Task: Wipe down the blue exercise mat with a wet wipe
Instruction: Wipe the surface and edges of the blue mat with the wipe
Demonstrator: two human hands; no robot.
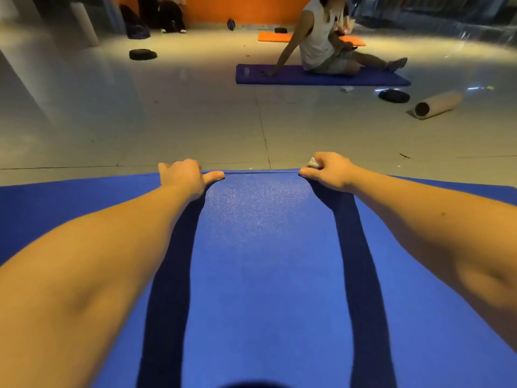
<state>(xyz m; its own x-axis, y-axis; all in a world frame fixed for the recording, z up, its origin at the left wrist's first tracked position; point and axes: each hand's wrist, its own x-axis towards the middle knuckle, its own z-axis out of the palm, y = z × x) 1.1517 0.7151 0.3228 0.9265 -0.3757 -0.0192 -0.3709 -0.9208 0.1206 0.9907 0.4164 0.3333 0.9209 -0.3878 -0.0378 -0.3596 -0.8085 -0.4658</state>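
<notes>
The blue exercise mat (pixel 260 261) fills the lower half of the head view, its far edge running across the middle. My left hand (pixel 186 176) grips that far edge, thumb on top and fingers curled over it. My right hand (pixel 328 170) grips the same edge further right, with a small crumpled white wet wipe (pixel 313 163) pinched under its fingers. Both forearms stretch out over the mat and cast dark shadows on it.
Pale tiled floor lies beyond the mat. A person sits on a second blue mat (pixel 321 78) at the back right, with an orange mat (pixel 275 37) behind. A rolled beige mat (pixel 436 105) and black weight plates (pixel 394 96) (pixel 142 54) lie on the floor.
</notes>
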